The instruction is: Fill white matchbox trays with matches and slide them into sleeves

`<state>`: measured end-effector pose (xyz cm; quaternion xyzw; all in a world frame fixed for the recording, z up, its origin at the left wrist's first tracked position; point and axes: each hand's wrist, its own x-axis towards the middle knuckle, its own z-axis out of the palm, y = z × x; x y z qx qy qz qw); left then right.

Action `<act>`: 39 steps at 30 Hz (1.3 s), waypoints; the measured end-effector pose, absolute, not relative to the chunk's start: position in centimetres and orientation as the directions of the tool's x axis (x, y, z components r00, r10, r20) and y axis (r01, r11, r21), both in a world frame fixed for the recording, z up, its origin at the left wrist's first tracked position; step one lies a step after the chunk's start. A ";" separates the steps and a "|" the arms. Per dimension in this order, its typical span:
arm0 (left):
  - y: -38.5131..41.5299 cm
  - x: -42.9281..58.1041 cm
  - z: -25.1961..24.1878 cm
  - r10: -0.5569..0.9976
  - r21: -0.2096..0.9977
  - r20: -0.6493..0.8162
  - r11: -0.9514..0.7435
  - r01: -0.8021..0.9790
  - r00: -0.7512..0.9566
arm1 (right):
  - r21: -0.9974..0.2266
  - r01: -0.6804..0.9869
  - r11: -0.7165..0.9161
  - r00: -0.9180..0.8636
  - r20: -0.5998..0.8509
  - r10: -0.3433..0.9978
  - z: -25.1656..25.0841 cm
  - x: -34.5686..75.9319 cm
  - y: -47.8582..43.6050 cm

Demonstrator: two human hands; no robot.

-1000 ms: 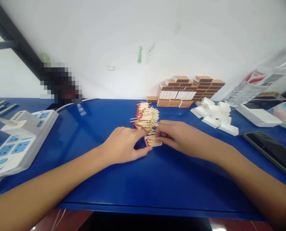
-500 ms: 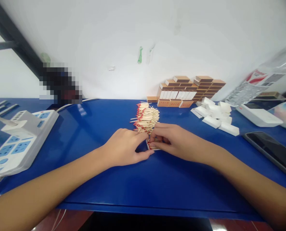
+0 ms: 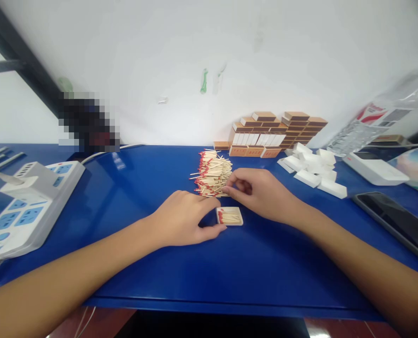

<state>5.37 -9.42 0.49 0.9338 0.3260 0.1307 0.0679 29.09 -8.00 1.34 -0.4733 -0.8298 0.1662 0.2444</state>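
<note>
A small white matchbox tray (image 3: 241, 222) lies on the blue table with several red-tipped matches (image 3: 231, 218) in it. My left hand (image 3: 186, 218) rests at its left end, thumb at the near corner and index finger at the far corner, holding it steady. Beyond the tray is a loose heap of matches (image 3: 214, 171), most red heads pointing left. At the heap's near right edge, my right hand (image 3: 260, 192) has thumb and forefinger drawn together against the sticks. Whatever sits between those fingertips is too small to make out.
Matchboxes (image 3: 254, 150) are stacked against the wall. Right of them lie empty white trays (image 3: 307, 178), a clear bottle (image 3: 367, 122), a white box (image 3: 374, 169) and a phone (image 3: 399, 225). A power strip (image 3: 36, 211) stands at the left. The table's front edge (image 3: 209, 307) runs nearby.
My right hand has moved from over the tray up to the match heap, uncovering the matches in the tray. My left hand has stayed almost where it was.
</note>
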 end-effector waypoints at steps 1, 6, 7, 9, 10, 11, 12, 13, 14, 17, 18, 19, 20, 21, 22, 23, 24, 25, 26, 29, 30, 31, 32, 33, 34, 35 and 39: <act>-9.5 5.4 0.4 0.606 0.215 0.196 -0.794 0.569 0.771 | -0.511 0.718 0.473 -0.389 0.268 0.881 1.0 29.1 -7.7; -10.3 5.6 0.5 0.483 0.207 0.207 -0.872 0.445 0.851 | -0.525 0.742 0.417 -0.314 0.279 0.908 -0.1 28.4 -7.1; -10.4 5.7 0.5 0.474 0.208 0.209 -0.876 0.435 0.855 | -0.531 0.739 0.415 -0.310 0.279 0.909 -0.2 28.2 -7.1; -10.5 5.7 0.5 0.471 0.208 0.209 -0.878 0.431 0.857 | -0.551 0.728 0.407 -0.306 0.271 0.913 -0.4 27.8 -7.0; -10.5 5.7 0.5 0.473 0.208 0.207 -0.877 0.433 0.857 | -0.563 0.721 0.404 -0.304 0.266 0.915 -0.4 27.7 -7.0; -10.5 5.7 0.5 0.480 0.208 0.205 -0.873 0.441 0.853 | -0.572 0.716 0.401 -0.301 0.265 0.916 -0.4 27.7 -7.0; -10.4 5.7 0.5 0.495 0.208 0.201 -0.865 0.457 0.845 | -0.576 0.713 0.401 -0.295 0.272 0.916 -0.3 27.8 -6.9; -10.3 5.7 0.5 0.520 0.210 0.197 -0.850 0.483 0.831 | -0.573 0.710 0.408 -0.292 0.288 0.912 -0.1 27.9 -7.0; -10.2 5.7 0.5 0.554 0.213 0.193 -0.829 0.516 0.810 | -0.566 0.707 0.425 -0.298 0.307 0.904 0.2 28.1 -7.0; -9.8 5.7 0.5 0.657 0.223 0.192 -0.752 0.620 0.729 | -0.533 0.678 0.506 -0.414 0.291 0.862 1.7 29.1 -7.6; -9.7 5.7 0.6 0.681 0.227 0.195 -0.732 0.643 0.706 | -0.526 0.665 0.530 -0.483 0.238 0.843 2.3 29.4 -7.9; -9.5 5.7 0.6 0.699 0.233 0.198 -0.714 0.660 0.687 | -0.521 0.656 0.546 -0.545 0.173 0.821 2.8 29.6 -8.2; -9.5 5.7 0.6 0.714 0.241 0.201 -0.700 0.672 0.671 | -0.515 0.654 0.554 -0.592 0.107 0.798 3.1 29.8 -8.4; -9.4 5.7 0.6 0.724 0.250 0.202 -0.689 0.680 0.659 | -0.506 0.657 0.559 -0.621 0.056 0.782 3.4 29.9 -8.6; -9.4 5.7 0.5 0.731 0.262 0.204 -0.682 0.683 0.651 | -0.497 0.662 0.561 -0.634 0.027 0.773 3.5 29.9 -8.8; -9.4 5.7 0.5 0.733 0.272 0.203 -0.679 0.682 0.649 | -0.489 0.666 0.563 -0.636 0.021 0.771 3.5 29.9 -8.8; -9.5 5.7 0.5 0.730 0.280 0.198 -0.681 0.676 0.654 | -0.485 0.668 0.564 -0.629 0.037 0.777 3.4 29.9 -8.8; -9.6 5.8 0.4 0.723 0.284 0.190 -0.688 0.668 0.664 | -0.485 0.668 0.565 -0.615 0.068 0.786 3.3 29.8 -8.7; -9.6 5.8 0.4 0.714 0.287 0.182 -0.696 0.658 0.676 | -0.486 0.667 0.564 -0.598 0.103 0.795 3.0 29.8 -8.5; -9.9 5.8 0.4 0.688 0.295 0.161 -0.717 0.631 0.707 | -0.469 0.682 0.562 -0.555 0.169 0.814 2.2 29.8 -7.8; -10.0 5.8 0.4 0.681 0.298 0.159 -0.723 0.623 0.715 | -0.455 0.693 0.559 -0.549 0.169 0.818 1.9 29.9 -7.6; -10.0 5.8 0.4 0.674 0.298 0.158 -0.730 0.616 0.722 | -0.442 0.705 0.554 -0.548 0.156 0.822 1.7 29.9 -7.5; -10.0 5.8 0.4 0.667 0.295 0.159 -0.736 0.610 0.728 | -0.436 0.715 0.547 -0.549 0.134 0.825 1.5 30.0 -7.4; -10.1 5.9 0.4 0.661 0.290 0.160 -0.741 0.605 0.733 | -0.437 0.722 0.537 -0.550 0.110 0.828 1.4 30.0 -7.3; -10.1 5.9 0.4 0.659 0.284 0.161 -0.744 0.604 0.735 | -0.443 0.725 0.528 -0.550 0.089 0.830 1.3 30.0 -7.3; -10.0 5.9 0.5 0.662 0.276 0.162 -0.742 0.610 0.732 | -0.450 0.726 0.521 -0.552 0.072 0.831 1.3 30.0 -7.4; -9.9 5.9 0.6 0.706 0.258 0.151 -0.704 0.662 0.692 | -0.459 0.734 0.501 -0.551 0.029 0.834 1.3 29.7 -7.7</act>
